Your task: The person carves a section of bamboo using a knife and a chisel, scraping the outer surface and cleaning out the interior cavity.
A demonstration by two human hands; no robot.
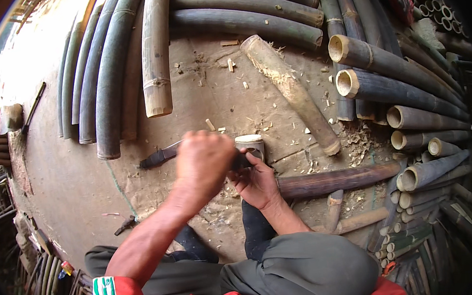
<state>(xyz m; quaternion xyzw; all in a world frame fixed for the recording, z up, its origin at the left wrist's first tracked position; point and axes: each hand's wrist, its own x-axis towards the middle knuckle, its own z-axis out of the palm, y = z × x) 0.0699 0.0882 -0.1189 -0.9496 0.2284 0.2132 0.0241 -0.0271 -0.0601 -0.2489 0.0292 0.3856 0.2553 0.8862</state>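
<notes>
My left hand (206, 158) is closed in a fist over the ground, its back toward me; what it grips is mostly hidden. Close against it, my right hand (257, 182) has its fingers bent round a small dark piece (240, 161) that I cannot make out. Just beyond the hands is a short bamboo section (250, 141) with a pale cut top. Left of my fist lies a knife (158, 156), its dark handle pointing away from the hands and its blade partly covered by my left hand.
A partly shaved bamboo length (293, 94) lies ahead on the right. A dark bamboo pole (340, 180) runs right from my right wrist. Thick poles (112, 79) lie far left, with bamboo stacks (407, 118) along the right. Chips and shavings (359, 142) litter the ground.
</notes>
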